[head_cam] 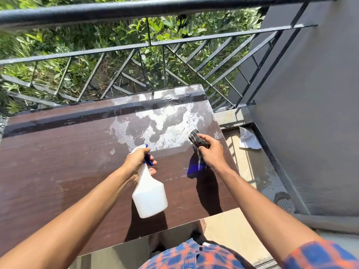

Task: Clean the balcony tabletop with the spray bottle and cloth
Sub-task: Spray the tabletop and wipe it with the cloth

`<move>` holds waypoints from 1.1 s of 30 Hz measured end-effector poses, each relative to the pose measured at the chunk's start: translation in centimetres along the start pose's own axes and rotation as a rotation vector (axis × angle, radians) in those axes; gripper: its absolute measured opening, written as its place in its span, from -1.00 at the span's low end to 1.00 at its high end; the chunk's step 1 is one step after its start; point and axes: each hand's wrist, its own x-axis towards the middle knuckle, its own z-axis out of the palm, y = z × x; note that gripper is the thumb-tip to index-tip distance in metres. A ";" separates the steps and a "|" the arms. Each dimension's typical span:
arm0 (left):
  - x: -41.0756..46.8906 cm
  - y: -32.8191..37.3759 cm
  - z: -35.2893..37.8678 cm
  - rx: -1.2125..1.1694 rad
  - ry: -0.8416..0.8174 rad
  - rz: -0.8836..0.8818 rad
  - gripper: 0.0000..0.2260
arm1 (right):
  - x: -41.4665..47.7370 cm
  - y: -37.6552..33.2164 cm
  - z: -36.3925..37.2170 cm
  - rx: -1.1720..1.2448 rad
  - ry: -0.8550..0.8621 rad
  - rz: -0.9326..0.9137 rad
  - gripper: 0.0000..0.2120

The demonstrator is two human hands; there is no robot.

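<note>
A brown tabletop (58, 162) stands against the balcony railing, with a wet, glaring white patch (165, 125) at its far right. My left hand (138, 158) grips the neck of a white spray bottle (149, 195) with a blue trigger, held above the table's middle, nozzle pointing toward the wet patch. My right hand (210, 150) holds a dark checked cloth (196, 139) bunched in its fingers, just above the tabletop near its right edge.
A black metal railing (147, 45) runs along the far side, with green plants beyond. A grey wall (310, 113) closes the right side. On the floor to the right lie a white rag (247, 139) and a drain (284, 204).
</note>
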 end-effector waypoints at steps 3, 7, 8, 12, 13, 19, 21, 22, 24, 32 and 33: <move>-0.1 0.4 1.5 0.010 -0.027 0.002 -0.76 | 0.2 0.4 -0.5 0.019 -0.006 -0.008 -0.48; -0.3 0.6 3.6 0.050 -0.122 -0.027 -0.70 | 0.2 0.6 -1.7 0.016 0.022 -0.013 -0.47; -0.4 0.6 4.0 0.060 -0.134 -0.031 -0.70 | 0.2 0.7 -1.9 0.024 0.026 -0.013 -0.47; -0.1 0.8 6.0 0.017 -0.117 -0.010 -0.67 | 0.1 0.7 -3.2 0.035 0.066 -0.013 -0.50; 0.0 0.9 6.4 0.026 -0.126 -0.008 -0.66 | 0.0 0.8 -3.5 0.042 0.076 -0.013 -0.50; 0.1 1.5 9.1 0.012 -0.204 -0.057 -0.61 | 0.3 1.9 -5.7 0.069 0.114 0.019 -0.48; 0.3 1.6 10.1 0.037 -0.193 -0.046 -0.61 | 0.3 2.0 -6.4 0.065 0.130 0.018 -0.48; 0.4 1.7 11.0 0.059 -0.200 -0.046 -0.60 | 0.4 2.3 -7.0 0.064 0.142 0.022 -0.48; 0.5 1.8 11.9 0.073 -0.210 -0.058 -0.61 | 0.6 2.6 -7.6 0.051 0.148 0.026 -0.49; 0.6 1.3 15.9 0.150 -0.234 -0.086 -0.62 | 2.0 4.6 -10.8 0.058 0.204 0.065 -0.48; 0.8 1.2 16.2 0.151 -0.234 -0.097 -0.60 | 2.2 4.7 -11.1 0.059 0.205 0.067 -0.48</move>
